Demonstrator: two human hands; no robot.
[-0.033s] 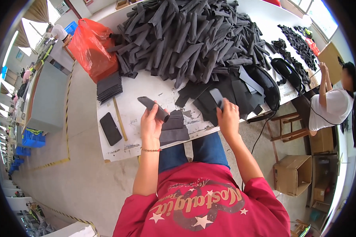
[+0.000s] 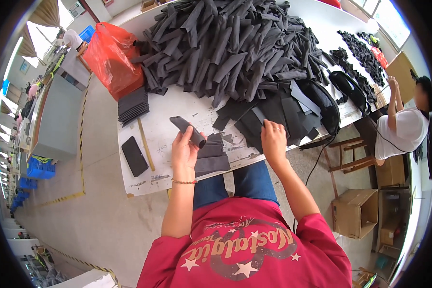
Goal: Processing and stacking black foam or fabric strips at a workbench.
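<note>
My left hand [image 2: 185, 148] is closed round a dark grey rolled fabric tube [image 2: 180, 124], tilted above the near edge of the table. Just below it lies a small stack of dark grey fabric pieces [image 2: 212, 156]. My right hand [image 2: 274, 140] pinches the near end of a narrow grey strip [image 2: 258, 114], over a spread of flat black pieces [image 2: 247, 128]. Whether the strip touches those pieces I cannot tell. Beyond both hands rises a large heap of similar dark grey tubes [image 2: 230, 53].
A black phone [image 2: 135, 156] and a wooden ruler [image 2: 146, 144] lie at the left on the white table [image 2: 165, 108]. Behind them are a folded grey stack [image 2: 133, 106] and a red plastic bag [image 2: 113, 62]. Black mesh pouches [image 2: 324, 103] lie at the right; a person [image 2: 403, 127] sits beyond.
My right hand has moved slightly left and nearer to me, and the grey strip now lies lower over the black pieces. My left hand has barely moved, still holding the fabric tube.
</note>
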